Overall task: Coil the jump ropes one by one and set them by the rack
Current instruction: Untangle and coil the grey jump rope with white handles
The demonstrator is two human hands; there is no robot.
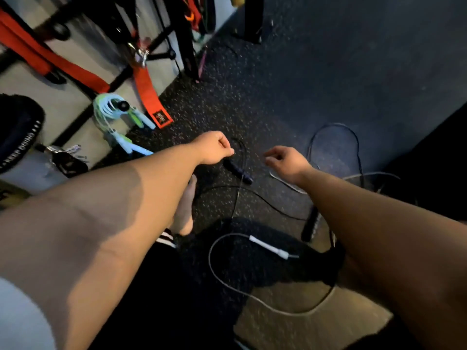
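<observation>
Head view. Reference item: the black handle (237, 171), lying on the speckled floor (265, 102).

1. My left hand (214, 147) is just up and left of the handle. Its fingers are curled, and thumb and forefinger pinch the thin cord of the black rope (244, 151). That cord arches over from the pinch and runs down to the handle.
2. My right hand (285, 160) is to the right of the handle, clear of it. Its fingers are loosely bent and hold nothing.
3. More black cord trails across the floor below the handle, toward me.
4. A white handle (269, 247) lies further below the reference, with its grey cord (214, 269) in a wide loose loop.
5. A second dark handle (312, 224) lies down and right of the reference. I cannot tell which rope it belongs to.
6. Coiled pale blue-green ropes (111, 111) sit well to the left of the reference, against the rack (187, 46). I cannot tell whether they hang or rest.
7. An orange strap (149, 94) hangs between those coils and the reference.
8. My bare foot (185, 205) is down and left of the reference.
</observation>
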